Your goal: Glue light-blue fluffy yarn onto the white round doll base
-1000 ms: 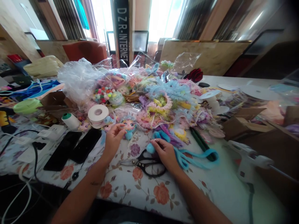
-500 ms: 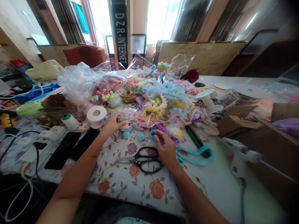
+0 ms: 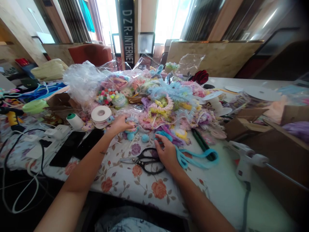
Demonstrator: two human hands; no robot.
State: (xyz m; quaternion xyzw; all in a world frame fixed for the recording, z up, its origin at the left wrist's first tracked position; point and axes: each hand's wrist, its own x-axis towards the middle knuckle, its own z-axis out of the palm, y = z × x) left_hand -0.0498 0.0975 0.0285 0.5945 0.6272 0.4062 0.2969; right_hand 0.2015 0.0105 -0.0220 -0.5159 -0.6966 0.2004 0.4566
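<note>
My left hand (image 3: 119, 125) reaches over a small ornament (image 3: 131, 127) with a painted doll face and blue pompoms. Its thumb and fingers close on the ornament's near side and partly cover it. A loose blue pompom (image 3: 145, 138) lies just right of it. My right hand (image 3: 166, 152) has curled fingers on a fuzzy light-blue chenille strip (image 3: 193, 154), whose loops trail right across the table. Black-handled scissors (image 3: 145, 160) lie between my forearms, the lower handle close to my right wrist.
Heaped lace trims and hair bands (image 3: 166, 103) fill the middle. On the left are a ribbon spool (image 3: 101, 116), a thread cone (image 3: 74, 121), two phones (image 3: 68, 148) and a power strip (image 3: 40, 154). At right are a dark green stick (image 3: 201, 141), glue gun (image 3: 243, 159) and cardboard box (image 3: 272, 141).
My left hand has moved slightly onto the doll-face ornament and covers more of it. My right hand has shifted a little left with the chenille strip. The view has turned slightly.
</note>
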